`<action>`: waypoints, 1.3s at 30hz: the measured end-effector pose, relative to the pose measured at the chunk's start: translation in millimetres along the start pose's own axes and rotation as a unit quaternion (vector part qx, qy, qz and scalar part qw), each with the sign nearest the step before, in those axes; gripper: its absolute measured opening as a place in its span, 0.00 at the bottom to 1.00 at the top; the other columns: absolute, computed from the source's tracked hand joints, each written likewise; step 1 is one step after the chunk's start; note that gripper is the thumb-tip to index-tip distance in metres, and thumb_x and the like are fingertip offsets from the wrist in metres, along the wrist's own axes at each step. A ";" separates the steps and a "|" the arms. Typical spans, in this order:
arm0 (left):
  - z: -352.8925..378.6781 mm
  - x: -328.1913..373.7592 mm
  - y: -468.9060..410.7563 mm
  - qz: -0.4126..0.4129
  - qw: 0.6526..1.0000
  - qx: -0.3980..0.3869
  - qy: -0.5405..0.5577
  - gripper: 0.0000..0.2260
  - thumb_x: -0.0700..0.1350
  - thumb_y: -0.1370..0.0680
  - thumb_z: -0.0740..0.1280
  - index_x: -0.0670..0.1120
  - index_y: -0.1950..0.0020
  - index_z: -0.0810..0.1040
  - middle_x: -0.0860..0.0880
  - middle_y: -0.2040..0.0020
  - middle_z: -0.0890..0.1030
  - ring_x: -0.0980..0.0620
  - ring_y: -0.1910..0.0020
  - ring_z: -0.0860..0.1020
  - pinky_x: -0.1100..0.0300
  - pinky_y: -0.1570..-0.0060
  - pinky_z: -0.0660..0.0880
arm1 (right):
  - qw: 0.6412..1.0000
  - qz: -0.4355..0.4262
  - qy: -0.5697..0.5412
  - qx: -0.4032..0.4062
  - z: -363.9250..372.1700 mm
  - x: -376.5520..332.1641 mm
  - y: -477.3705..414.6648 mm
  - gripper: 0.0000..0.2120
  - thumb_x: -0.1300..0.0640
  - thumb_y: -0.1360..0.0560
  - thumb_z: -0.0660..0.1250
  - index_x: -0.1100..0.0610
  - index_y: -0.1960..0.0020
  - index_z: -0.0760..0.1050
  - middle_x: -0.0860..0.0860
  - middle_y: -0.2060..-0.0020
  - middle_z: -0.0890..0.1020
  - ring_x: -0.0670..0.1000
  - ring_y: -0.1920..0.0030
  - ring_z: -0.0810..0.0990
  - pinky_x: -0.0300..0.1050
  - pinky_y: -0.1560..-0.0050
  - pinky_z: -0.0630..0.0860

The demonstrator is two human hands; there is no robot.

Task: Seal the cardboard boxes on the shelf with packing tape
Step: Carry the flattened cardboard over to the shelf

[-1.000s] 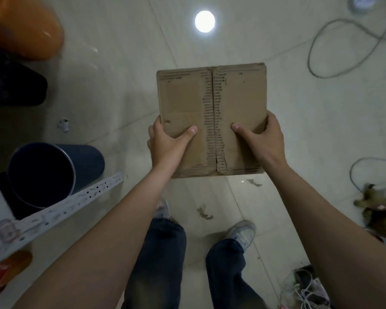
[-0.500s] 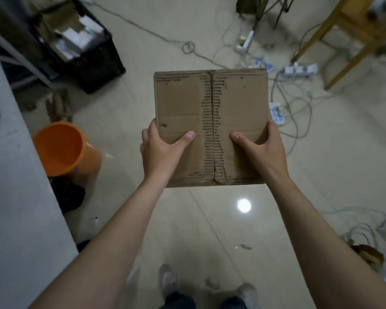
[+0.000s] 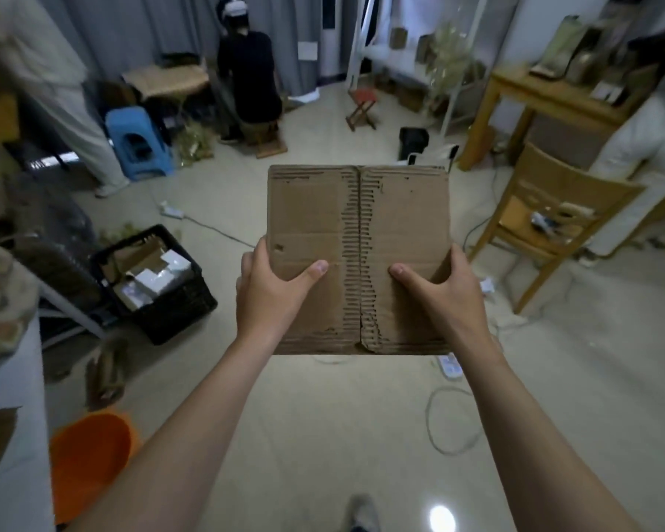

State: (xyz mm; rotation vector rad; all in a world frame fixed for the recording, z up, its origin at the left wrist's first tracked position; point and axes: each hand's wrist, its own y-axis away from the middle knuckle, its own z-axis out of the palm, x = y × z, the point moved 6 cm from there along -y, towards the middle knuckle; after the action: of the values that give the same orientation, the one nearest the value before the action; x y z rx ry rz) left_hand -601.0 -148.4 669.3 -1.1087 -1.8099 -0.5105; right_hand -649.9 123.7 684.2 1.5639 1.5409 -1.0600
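Cardboard box held above floor; crate, bucket left.

Holding box up off the floor, straight ahead: my left hand on its near-left corner, my right hand on its near-right corner, thumbs on top either side of the centre seam. Floor, left side: crate with small boxes in it, bucket nearer me. Far end: seated person, step stool to their left, folding stool to their right. Right side: chair, table behind it. Power strip on the floor below the box's near-right corner.
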 end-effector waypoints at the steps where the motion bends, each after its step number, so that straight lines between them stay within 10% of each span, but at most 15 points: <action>1: 3.4 13.7 -21.3 0.005 1.000 0.003 -0.002 0.32 0.71 0.35 0.71 0.60 0.35 0.71 0.55 0.43 0.70 0.47 0.40 0.75 0.47 0.41 0.76 | 1.000 -0.005 -0.004 -0.002 -1.4 -9.6 -23.1 0.28 0.38 0.34 0.78 0.47 0.42 0.71 0.41 0.50 0.79 0.46 0.47 0.78 0.45 0.48 0.75; 39: 86.0 -14.9 -800.0 0.010 0.993 -0.106 -0.047 0.39 0.71 0.34 0.68 0.59 0.26 0.64 0.52 0.35 0.69 0.45 0.35 0.72 0.42 0.37 0.74 | 0.997 0.076 -0.022 0.019 358.1 -141.4 -665.6 0.32 0.38 0.32 0.76 0.47 0.34 0.69 0.44 0.44 0.78 0.48 0.44 0.78 0.51 0.41 0.76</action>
State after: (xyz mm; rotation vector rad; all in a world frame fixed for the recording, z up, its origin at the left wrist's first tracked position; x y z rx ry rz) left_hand -1324.2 -499.7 702.6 -1.3127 -1.8550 -0.6603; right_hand -1337.0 -220.7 704.0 1.6442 1.3566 -1.0383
